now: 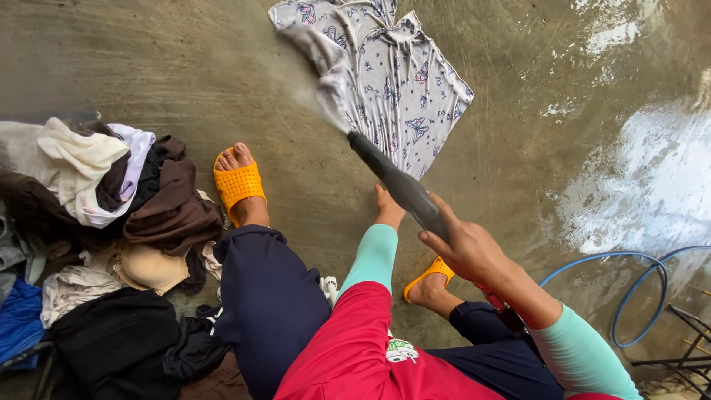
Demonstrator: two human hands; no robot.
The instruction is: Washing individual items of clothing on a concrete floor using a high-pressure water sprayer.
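My right hand grips the rear of a dark grey spray wand. The wand points up and left at a pale butterfly-print garment spread flat on the wet concrete floor. A jet of water leaves the nozzle and hits the garment's lower left part. My left hand, in a teal sleeve, holds the wand's barrel from beneath, its fingers mostly hidden behind it. I am crouched, with an orange slipper left of the wand and another orange slipper under it.
A heap of mixed clothes, brown, white, black and blue, lies at the left. A blue hose loops at the right next to a dark metal frame. Puddles shine on the concrete at the right.
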